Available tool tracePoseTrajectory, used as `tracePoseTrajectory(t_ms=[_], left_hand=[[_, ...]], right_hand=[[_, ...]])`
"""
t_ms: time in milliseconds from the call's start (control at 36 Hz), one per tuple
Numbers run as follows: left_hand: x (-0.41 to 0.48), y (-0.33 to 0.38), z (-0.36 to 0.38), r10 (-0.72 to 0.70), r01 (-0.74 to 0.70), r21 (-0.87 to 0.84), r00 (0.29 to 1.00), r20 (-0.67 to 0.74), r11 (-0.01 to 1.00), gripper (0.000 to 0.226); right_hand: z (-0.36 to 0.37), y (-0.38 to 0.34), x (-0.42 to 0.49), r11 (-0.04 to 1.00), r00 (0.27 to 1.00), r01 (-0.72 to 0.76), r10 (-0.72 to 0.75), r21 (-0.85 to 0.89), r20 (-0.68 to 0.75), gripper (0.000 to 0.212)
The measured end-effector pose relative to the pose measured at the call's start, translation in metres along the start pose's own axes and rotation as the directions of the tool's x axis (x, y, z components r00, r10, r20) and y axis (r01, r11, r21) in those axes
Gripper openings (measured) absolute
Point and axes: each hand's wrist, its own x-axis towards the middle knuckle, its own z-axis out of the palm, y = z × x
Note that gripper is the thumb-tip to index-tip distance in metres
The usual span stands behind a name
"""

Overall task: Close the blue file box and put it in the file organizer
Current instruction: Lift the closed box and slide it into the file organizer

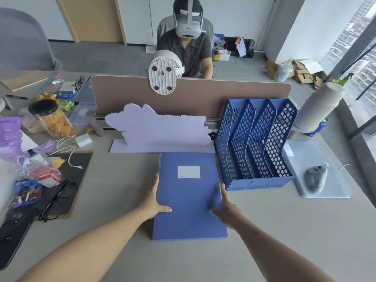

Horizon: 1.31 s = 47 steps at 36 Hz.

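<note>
The blue file box (pixel 189 198) lies flat on the desk in front of me, lid down, with a white label near its far end. My left hand (pixel 153 202) holds its left edge, thumb on top of the lid. My right hand (pixel 224 208) grips the right edge by the small grey clasp, thumb also on the lid. The blue mesh file organizer (pixel 256 145) stands upright just to the right of the box, its three slots showing nothing inside.
A lilac cloud-shaped board (pixel 160 129) stands behind the box against the brown divider (pixel 203 94). Glasses (pixel 58 200), a cable, a snack jar (pixel 50 119) and bags crowd the left. A grey controller (pixel 316 179) lies on a pad at right. A person sits opposite.
</note>
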Motion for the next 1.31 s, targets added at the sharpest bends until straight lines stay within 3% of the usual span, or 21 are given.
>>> tracePoseTrajectory(t_ms=[194,306,444,583,750,861,972,1083,1306], left_hand=[[-0.015,-0.020,0.000,0.043,-0.048,-0.122,0.998,-0.041,0.991,0.125],[-0.030,-0.019,-0.011,0.082,-0.099,-0.194,0.992,-0.095,0.976,0.118],[-0.043,-0.012,-0.034,0.152,-0.194,-0.313,0.976,-0.154,0.930,0.115],[-0.040,0.024,-0.055,0.253,-0.297,-0.247,0.948,-0.193,0.922,0.119],[-0.039,0.103,-0.053,0.454,-0.484,-0.153,0.870,-0.194,0.862,0.117],[-0.038,0.149,-0.041,0.578,-0.596,-0.132,0.801,-0.153,0.792,0.115],[-0.036,0.189,-0.024,0.676,-0.682,-0.097,0.731,-0.090,0.725,0.114],[-0.032,0.223,-0.001,0.727,-0.726,-0.057,0.686,0.013,0.686,0.115],[-0.018,0.276,0.049,0.707,-0.735,0.154,0.678,0.202,0.660,0.118]], right_hand=[[0.006,0.005,-0.015,0.966,0.989,0.118,-0.135,0.232,0.062,0.104],[0.008,-0.003,-0.025,0.922,0.975,0.197,-0.219,0.334,0.027,0.101],[0.011,-0.021,-0.038,0.866,0.937,0.349,-0.325,0.358,-0.127,0.095],[-0.018,-0.045,-0.053,0.816,0.882,0.449,-0.341,0.364,-0.325,0.092],[-0.085,-0.048,-0.090,0.759,0.717,0.603,-0.381,0.245,-0.585,0.087],[-0.131,-0.042,-0.120,0.773,0.660,0.593,-0.304,0.227,-0.687,0.104],[-0.172,-0.031,-0.156,0.691,0.689,0.628,-0.280,0.358,-0.669,0.089],[-0.202,-0.013,-0.186,0.779,0.691,0.561,-0.254,0.281,-0.677,0.084],[-0.205,0.018,-0.194,0.876,0.685,0.446,-0.201,0.185,-0.700,0.108]])
